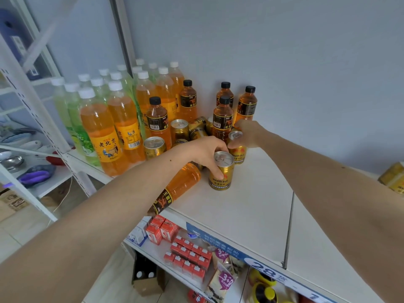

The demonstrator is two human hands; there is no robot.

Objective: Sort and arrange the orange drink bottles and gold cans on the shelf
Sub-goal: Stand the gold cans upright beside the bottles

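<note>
My left hand (207, 153) grips an upright gold can (221, 171) near the middle of the white shelf (251, 204). My right hand (247, 133) holds a second upright gold can (237, 149) just behind it. One black-labelled orange bottle (178, 186) lies on its side under my left forearm, reaching the shelf's front edge. Several black-capped orange bottles (223, 115) stand at the back against the wall, and more gold cans (179, 129) stand or lie among them.
Tall white-capped orange bottles (99, 130) and green bottles (74, 114) fill the shelf's left end. Another gold can (393, 178) shows at the far right. Red cartons (188, 256) and snack packs sit on the shelf below. A white rack (32, 119) stands to the left.
</note>
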